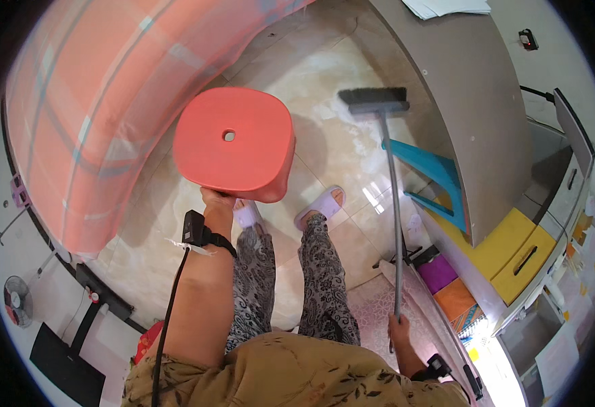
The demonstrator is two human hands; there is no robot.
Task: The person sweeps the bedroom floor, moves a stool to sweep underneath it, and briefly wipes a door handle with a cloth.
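Note:
My left hand (218,198) grips the near lower edge of a red plastic stool (211,157). The stool's square, rounded seat faces up, with a small hole in its middle. Its fingers are partly hidden beneath the stool. On the right, my right hand (400,328) is closed around the grey handle (395,213) of a push broom. The broom's dark bristle head (376,100) points away from me, over the tiled floor (328,147). Each wrist wears a strap with a small black device.
A bed or sofa under an orange checked cover (99,102) curves along the left. Right of the broom stand a grey-brown tabletop (460,102), a blue plastic stool or chair (437,170) and yellow drawers (521,254). A pink patterned mat (366,310) lies near my right side.

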